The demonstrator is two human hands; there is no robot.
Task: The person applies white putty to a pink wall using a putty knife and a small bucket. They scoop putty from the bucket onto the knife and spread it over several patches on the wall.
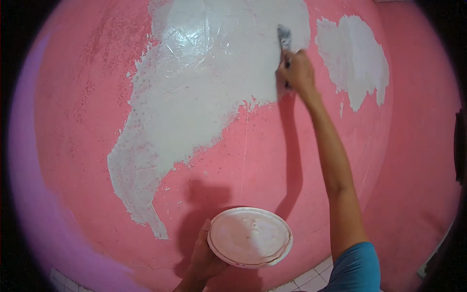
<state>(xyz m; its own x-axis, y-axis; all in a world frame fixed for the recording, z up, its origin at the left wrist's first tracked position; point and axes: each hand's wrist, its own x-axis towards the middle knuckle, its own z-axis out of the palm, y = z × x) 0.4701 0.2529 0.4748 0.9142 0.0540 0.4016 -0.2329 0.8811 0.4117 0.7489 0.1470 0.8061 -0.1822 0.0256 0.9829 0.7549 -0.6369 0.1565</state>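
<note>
In my right hand is a putty knife, its blade smeared with white filler and laid against the wall. The fingers are wrapped round its handle, near the right border of a large whitish filler patch. My left hand grips a round white lid from below and from its left side. A small lump of filler sits on the lid's face, and a thin layer is smeared over it. Part of the left hand is hidden behind the lid.
The wall is pink, with a rough, worn area at upper left. A second, smaller filler patch lies to the right. Pale floor tiles show at the bottom. A dark object stands at the far right edge.
</note>
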